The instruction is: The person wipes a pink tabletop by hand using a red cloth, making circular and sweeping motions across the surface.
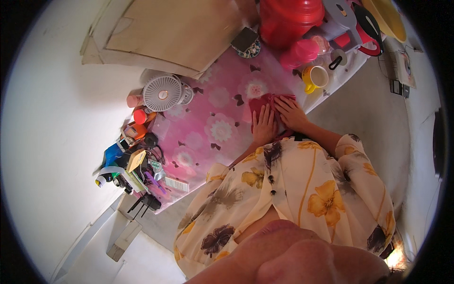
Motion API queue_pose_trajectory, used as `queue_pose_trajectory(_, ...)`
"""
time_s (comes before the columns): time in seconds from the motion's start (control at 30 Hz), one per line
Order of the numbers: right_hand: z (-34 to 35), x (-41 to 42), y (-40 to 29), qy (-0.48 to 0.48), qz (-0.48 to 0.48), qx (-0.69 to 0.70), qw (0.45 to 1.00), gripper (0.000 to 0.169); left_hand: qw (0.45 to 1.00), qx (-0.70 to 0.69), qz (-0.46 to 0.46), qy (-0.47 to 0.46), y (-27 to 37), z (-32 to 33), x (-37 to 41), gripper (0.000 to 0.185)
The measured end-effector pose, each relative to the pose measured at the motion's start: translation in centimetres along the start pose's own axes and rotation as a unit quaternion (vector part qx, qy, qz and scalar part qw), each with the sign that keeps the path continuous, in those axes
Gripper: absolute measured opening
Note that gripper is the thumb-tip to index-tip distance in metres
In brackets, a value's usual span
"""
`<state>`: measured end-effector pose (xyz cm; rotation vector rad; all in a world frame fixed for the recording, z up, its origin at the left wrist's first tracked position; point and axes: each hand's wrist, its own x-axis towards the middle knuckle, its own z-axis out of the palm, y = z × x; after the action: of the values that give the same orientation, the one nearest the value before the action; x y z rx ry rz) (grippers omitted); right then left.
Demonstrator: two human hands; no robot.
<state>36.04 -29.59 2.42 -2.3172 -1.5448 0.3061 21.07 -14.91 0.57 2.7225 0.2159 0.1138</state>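
Observation:
A folded red cloth [260, 103] lies on the pink flower-printed table cover [198, 136] at the table's near edge. My left hand [264, 124] rests flat on the cloth's left part, its fingers pointing away from me. Across the cloth's right part lies my right hand [291, 115], palm down with the fingers slightly spread. Both hands press on top of the cloth, not closed around it. The two hands are close together, and the cloth beneath the palms is hidden. Beyond my right hand stands a yellow mug [315, 78].
Pink bottle [301, 53], large red container [291, 21] and grey jug [340, 26] crowd the far right. A white fan [164, 93] stands at the left, above jars, boxes and a black router [150, 201]. A dark-topped patterned holder [246, 42] sits at the back.

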Motion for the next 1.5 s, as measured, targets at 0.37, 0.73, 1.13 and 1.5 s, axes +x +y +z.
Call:
queue_pose_trajectory(0.37,0.7,8.6,3.9,0.058,0.018,-0.030,0.998,0.053,0.999,0.027,-0.018,0.037,-4.3,-2.0,8.5,0.062)
queue_pose_trajectory(0.73,1.1,12.1,1.6,0.068,0.005,-0.025,0.997,0.057,0.994,0.027,-0.067,0.086,-6.5,-2.1,8.7,0.059)
queue_pose_trajectory(1.13,1.6,5.1,-3.7,-0.087,-0.134,0.002,0.987,0.057,0.994,-0.021,-0.100,0.024,-4.2,-2.7,-5.4,0.060)
queue_pose_trajectory(1.5,5.2,25.9,-8.5,-0.012,-0.108,-0.035,0.994,0.057,0.971,0.064,-0.194,0.121,-18.6,-8.8,3.2,0.061)
